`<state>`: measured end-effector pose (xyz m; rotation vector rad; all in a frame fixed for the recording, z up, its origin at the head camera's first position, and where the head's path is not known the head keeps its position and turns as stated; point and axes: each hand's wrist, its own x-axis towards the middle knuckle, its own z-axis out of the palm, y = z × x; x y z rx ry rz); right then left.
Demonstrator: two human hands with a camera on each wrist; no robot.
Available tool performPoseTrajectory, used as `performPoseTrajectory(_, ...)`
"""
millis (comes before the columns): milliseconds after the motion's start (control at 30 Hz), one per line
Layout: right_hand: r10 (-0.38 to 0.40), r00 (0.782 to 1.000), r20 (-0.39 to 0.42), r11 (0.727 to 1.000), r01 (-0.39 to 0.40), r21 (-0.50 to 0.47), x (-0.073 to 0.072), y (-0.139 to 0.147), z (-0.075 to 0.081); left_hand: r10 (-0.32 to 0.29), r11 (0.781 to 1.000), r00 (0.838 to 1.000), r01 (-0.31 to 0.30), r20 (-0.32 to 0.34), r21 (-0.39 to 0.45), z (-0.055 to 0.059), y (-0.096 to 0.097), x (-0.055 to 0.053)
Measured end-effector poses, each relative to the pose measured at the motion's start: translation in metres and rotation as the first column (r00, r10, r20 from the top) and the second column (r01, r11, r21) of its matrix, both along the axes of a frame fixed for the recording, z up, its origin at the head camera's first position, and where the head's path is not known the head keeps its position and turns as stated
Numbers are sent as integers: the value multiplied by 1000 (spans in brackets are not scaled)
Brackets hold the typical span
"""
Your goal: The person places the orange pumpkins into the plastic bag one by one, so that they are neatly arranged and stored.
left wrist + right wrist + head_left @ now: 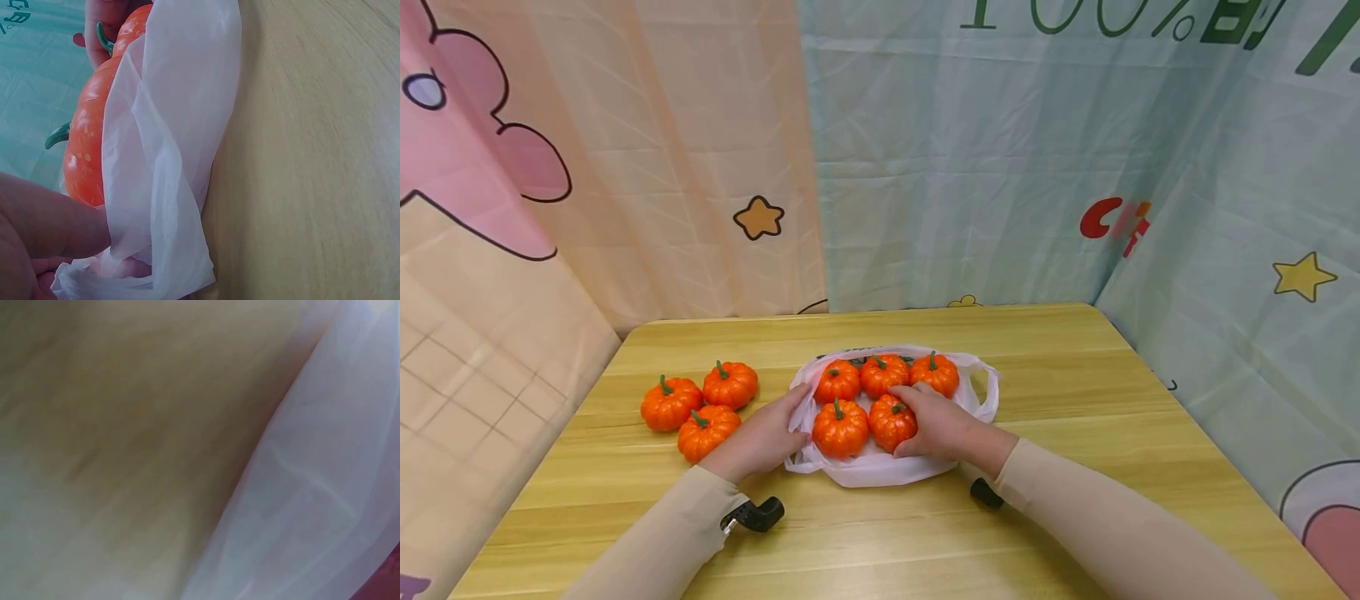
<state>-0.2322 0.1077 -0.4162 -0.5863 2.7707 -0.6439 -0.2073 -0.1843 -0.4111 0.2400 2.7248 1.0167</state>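
Beige sleeves (647, 533), cut off by the lower edge, lie nearest in the head view, with a black wrist mount (760, 515) beside the left cuff. The right hand (936, 425) curls thumb and fingers round the right side of a glossy orange pumpkin (887, 425), the front right of five in a white plastic bag (883, 477), partly covering it. The left hand (767, 437) holds the bag's left edge. Three loose pumpkins (670, 408) sit on the wooden table (850, 550), left of the bag.

In the left wrist view, the left hand, cropped, grips the bag; one digit shows faintly through the film. Folds hide the pumpkins' lower parts.

The right wrist view is blurred: translucent bag beside wood, and a red sliver (382, 581), unidentifiable. Finger positions cannot be told here.
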Motion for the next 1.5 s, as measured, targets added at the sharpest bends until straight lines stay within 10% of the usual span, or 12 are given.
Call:
performPoseTrajectory(600, 60, 997, -50, 997, -58, 49, 5, -1, 4, -15, 1000, 1000, 15, -12, -17, 2, -3, -1)
performPoseTrajectory(1033, 74, 995, -72, 996, -70, 52, 9, 2, 7, -70, 992, 987, 54, -146, -111, 26, -10, 14)
performPoseTrajectory(1267, 40, 986, -164, 998, -47, -36, 17, 14, 24, -6, 982, 957, -49, -289, -182, 32, -27, 25)
performPoseTrajectory(1500, -54, 917, -395, 995, 15, -101, 12, 49, 35, 90, 959, 930, -177, -355, -221, 28, -55, 33)
